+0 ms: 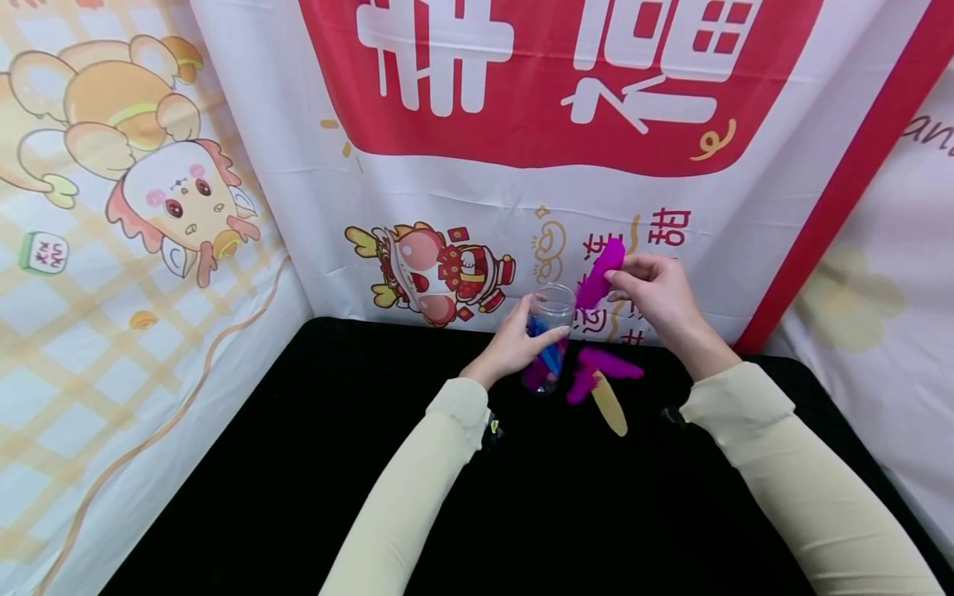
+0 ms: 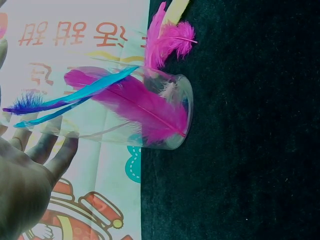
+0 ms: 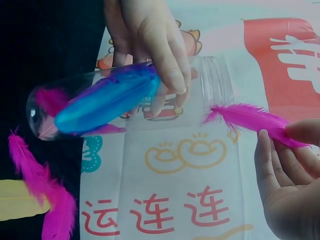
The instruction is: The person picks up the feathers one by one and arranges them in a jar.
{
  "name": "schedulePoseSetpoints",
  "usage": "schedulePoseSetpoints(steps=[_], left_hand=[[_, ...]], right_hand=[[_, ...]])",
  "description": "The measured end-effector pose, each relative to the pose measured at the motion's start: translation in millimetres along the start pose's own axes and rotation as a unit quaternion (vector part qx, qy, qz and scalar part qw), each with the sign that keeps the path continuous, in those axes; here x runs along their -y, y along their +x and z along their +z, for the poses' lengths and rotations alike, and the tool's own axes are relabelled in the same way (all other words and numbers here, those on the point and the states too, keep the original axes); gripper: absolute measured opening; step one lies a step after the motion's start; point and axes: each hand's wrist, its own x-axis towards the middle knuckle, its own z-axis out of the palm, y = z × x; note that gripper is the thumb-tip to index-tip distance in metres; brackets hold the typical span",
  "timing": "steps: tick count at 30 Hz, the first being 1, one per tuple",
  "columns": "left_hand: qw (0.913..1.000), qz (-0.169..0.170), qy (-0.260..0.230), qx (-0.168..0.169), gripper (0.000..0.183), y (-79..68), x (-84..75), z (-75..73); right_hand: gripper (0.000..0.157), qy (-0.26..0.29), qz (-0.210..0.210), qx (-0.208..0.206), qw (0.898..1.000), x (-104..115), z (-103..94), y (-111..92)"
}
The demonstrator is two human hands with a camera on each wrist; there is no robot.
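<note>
My left hand (image 1: 514, 343) grips a clear jar (image 1: 552, 296) around its upper body, fingers on one side and thumb on the other. Inside the jar are blue feathers (image 3: 107, 102) and a magenta feather (image 2: 145, 107). Between thumb and fingers, my right hand (image 1: 659, 294) pinches another magenta feather (image 1: 600, 275) by one end. That feather's free, fluffy end is right by the jar's threaded mouth in the right wrist view. Beside the jar's base lie loose magenta feathers (image 1: 607, 362) and a pale yellow feather (image 1: 610, 406).
A black cloth-covered table (image 1: 522, 513) lies beneath the hands. Just behind the jar hangs a white printed backdrop (image 1: 313, 248) with red lettering and cartoon figures. Another printed sheet (image 1: 89, 348) stands along the left side.
</note>
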Motion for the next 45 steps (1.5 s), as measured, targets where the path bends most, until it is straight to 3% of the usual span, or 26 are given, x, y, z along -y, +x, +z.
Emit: schedulePoseSetpoints(steps=[9, 17, 30, 45], left_hand=[[0.9999, 0.005, -0.011, 0.000, 0.073, -0.5, -0.1, 0.0], [1.0000, -0.002, -0.001, 0.006, 0.075, -0.9, 1.2, 0.7], [0.9999, -0.001, 0.010, 0.001, 0.078, -0.3, -0.4, 1.4], [1.0000, 0.005, 0.001, 0.005, 0.076, 0.6, -0.9, -1.2]], right_hand=[[0.017, 0.034, -0.009, -0.025, 0.999, 8, 10.6, 7], [0.024, -0.012, -0.009, -0.031, 0.999, 15, 16.3, 10], [0.025, -0.096, 0.012, 0.019, 0.995, 11, 25.4, 17], [0.020, -0.244, -0.012, 0.105, 0.964, 2, 35.9, 26]])
